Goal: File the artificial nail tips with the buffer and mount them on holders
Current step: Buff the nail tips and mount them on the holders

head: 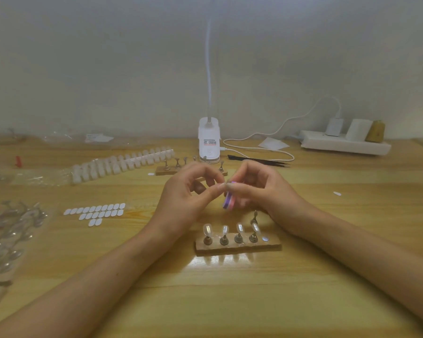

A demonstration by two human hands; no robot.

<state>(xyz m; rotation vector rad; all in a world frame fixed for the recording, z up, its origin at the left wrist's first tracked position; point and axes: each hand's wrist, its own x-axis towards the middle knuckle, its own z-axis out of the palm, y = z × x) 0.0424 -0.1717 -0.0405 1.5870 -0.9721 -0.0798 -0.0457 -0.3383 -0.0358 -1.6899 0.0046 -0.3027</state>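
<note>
Left hand (188, 191) pinches a small pale nail tip (222, 185); right hand (257, 189) grips the purple-and-pink buffer (228, 202) against it, above a wooden holder base (238, 247).

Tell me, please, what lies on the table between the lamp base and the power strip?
In the head view, a looped white cable and a flat white packet lie between the lamp base and the power strip.
</note>
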